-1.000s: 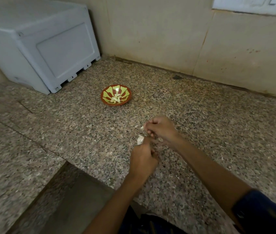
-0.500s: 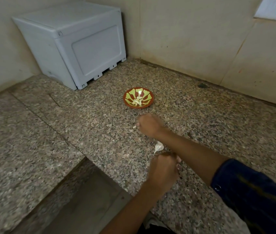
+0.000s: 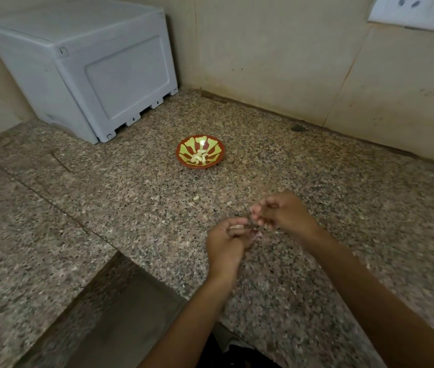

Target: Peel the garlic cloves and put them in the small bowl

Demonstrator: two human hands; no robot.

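Over a speckled granite counter (image 3: 104, 208), we see two bare hands working close together near its front edge. The left hand (image 3: 226, 243) has its fingers curled inward, with something pale showing at the fingertips, probably garlic, though motion blur keeps us from being sure. The right hand (image 3: 282, 212) sits just beyond it, fingers bent and bunched toward the left hand; whether it pinches anything we cannot tell, again because of blur. The two hands are nearly touching.

Farther back, toward the rear corner of the counter, stands the bowl (image 3: 212, 162), red with yellow-green stripes, well apart from the hands. A small heap of peeled cloves (image 3: 199, 157) lies in its middle. One pale scrap (image 3: 196, 197) rests on the counter between the bowl and the hands; we cannot say whether it is clove or skin.

A grey plastic box (image 3: 78, 65) occupies the counter's far left corner against the wall. A white socket plate (image 3: 417, 11) is fixed to the wall at upper right.
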